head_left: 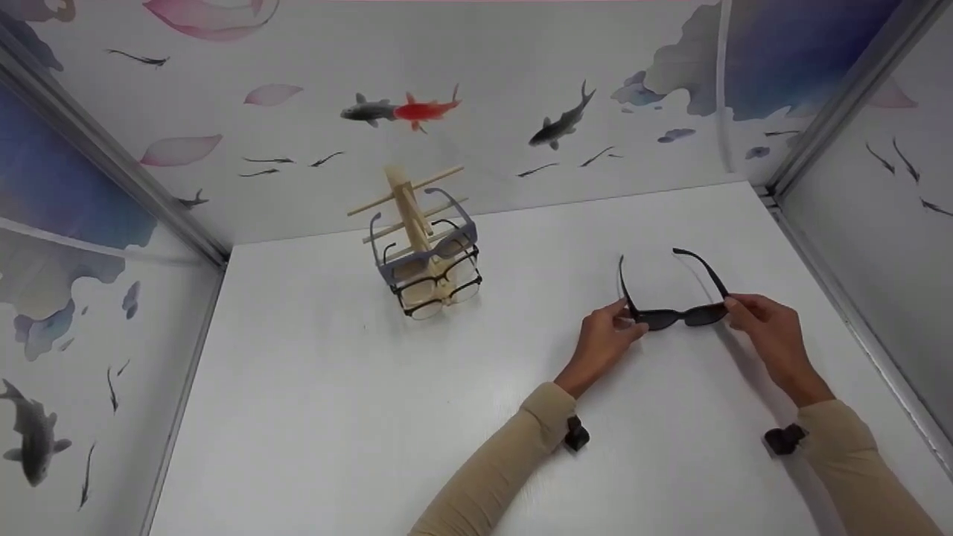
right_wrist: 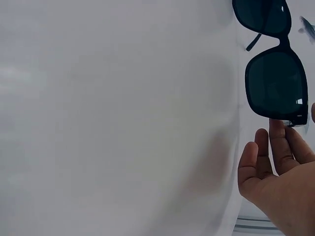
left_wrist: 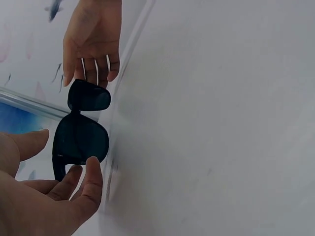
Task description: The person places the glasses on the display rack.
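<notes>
Black sunglasses [head_left: 681, 318] with dark lenses are held up over the right part of the white table, both temples unfolded and pointing away from me. My left hand [head_left: 604, 339] grips the left front corner by the hinge. At the opposite corner, my right hand [head_left: 774, 335] pinches the frame near the right hinge. Dark lenses of the sunglasses [left_wrist: 81, 137] fill the space between both hands in the left wrist view. In the right wrist view, fingers of the right hand [right_wrist: 280, 172] reach behind the lower corner of the frame.
A wooden glasses rack [head_left: 408, 205] with crossbars stands at the table's back, left of my hands. It carries grey-blue sunglasses [head_left: 428, 257] above dark-framed eyeglasses [head_left: 439, 290]. Printed panels wall the white table [head_left: 335, 417] at the back and sides.
</notes>
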Demonstrator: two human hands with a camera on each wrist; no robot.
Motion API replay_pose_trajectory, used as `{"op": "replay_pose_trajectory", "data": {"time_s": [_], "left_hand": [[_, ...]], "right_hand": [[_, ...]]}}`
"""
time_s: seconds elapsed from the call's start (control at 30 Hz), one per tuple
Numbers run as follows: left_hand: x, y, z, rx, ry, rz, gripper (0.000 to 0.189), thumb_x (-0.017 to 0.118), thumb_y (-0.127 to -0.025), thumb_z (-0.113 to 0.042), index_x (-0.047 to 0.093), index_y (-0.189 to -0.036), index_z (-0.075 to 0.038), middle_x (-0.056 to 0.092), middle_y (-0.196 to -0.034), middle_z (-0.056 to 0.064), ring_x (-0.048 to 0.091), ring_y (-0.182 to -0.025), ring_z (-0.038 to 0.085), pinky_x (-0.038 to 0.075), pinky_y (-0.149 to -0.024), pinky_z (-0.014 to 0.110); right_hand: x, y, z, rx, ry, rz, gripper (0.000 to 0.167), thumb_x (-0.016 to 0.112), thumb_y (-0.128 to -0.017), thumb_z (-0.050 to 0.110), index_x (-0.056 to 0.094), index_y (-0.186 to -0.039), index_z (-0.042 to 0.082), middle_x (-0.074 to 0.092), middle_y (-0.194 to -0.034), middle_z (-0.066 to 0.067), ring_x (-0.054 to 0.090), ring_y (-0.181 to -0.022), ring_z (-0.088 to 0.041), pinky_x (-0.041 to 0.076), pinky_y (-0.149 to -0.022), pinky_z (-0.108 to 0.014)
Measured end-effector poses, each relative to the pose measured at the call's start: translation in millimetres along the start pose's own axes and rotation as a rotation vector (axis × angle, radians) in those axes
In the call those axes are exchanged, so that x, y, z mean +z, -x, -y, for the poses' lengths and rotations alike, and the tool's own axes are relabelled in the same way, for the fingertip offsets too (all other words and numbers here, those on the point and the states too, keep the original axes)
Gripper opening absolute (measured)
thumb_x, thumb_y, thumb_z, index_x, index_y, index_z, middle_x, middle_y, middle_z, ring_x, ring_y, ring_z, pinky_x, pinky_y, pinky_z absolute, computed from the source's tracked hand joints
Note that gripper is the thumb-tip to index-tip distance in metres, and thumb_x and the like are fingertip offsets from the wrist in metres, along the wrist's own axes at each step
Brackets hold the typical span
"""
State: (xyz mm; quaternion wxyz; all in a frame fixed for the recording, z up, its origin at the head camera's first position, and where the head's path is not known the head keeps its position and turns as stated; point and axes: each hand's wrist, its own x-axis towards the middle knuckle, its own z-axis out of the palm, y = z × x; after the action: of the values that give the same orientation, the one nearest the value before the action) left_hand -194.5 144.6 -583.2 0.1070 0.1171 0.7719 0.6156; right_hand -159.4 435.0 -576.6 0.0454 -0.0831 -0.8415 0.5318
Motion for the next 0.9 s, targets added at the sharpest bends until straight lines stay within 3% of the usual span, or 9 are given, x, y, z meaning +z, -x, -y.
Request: {"op": "replay_pose_trajectory", "data": {"time_s": [0.3,0.47,0.7,0.9], "left_hand": [[-17.6,7.9,2.8,0.011,0.074,-0.080,0.046,0.079,-0.103,-0.015,0.069,-0.145,0.004,0.078,-0.107,-0.001,0.067,-0.093,-0.001,0.057,-0.080,0.018],[-29.1,9.9,0.8,0.005,0.087,-0.127,0.042,0.080,-0.103,-0.013,0.072,-0.141,0.002,0.077,-0.101,-0.003,0.066,-0.085,-0.001,0.058,-0.075,0.018],[-45.0,13.0,-0.2,0.021,0.068,-0.151,0.041,0.079,-0.104,-0.014,0.072,-0.142,0.001,0.080,-0.106,-0.001,0.068,-0.093,0.001,0.058,-0.078,0.019],[-55.3,15.3,-0.4,0.045,0.051,-0.165,0.040,0.079,-0.104,-0.015,0.073,-0.140,0.002,0.082,-0.108,0.002,0.070,-0.098,0.004,0.057,-0.084,0.021]], "right_hand": [[16,8.3,5,-0.008,-0.019,0.023,0.053,0.069,-0.111,0.035,0.067,-0.137,-0.010,0.078,-0.109,0.005,0.073,-0.100,-0.009,0.054,-0.089,-0.013],[26,12.0,12,-0.028,-0.019,0.037,0.053,0.070,-0.111,0.034,0.066,-0.139,-0.011,0.079,-0.109,0.006,0.074,-0.100,-0.008,0.056,-0.090,-0.013],[37,14.9,25,-0.077,-0.073,0.059,0.050,0.071,-0.111,0.027,0.065,-0.138,-0.014,0.079,-0.112,0.007,0.075,-0.106,-0.008,0.060,-0.091,-0.018],[44,16.6,35,-0.097,-0.043,0.066,0.049,0.070,-0.111,0.028,0.066,-0.137,-0.013,0.079,-0.114,0.001,0.074,-0.106,-0.010,0.059,-0.091,-0.017]]}}
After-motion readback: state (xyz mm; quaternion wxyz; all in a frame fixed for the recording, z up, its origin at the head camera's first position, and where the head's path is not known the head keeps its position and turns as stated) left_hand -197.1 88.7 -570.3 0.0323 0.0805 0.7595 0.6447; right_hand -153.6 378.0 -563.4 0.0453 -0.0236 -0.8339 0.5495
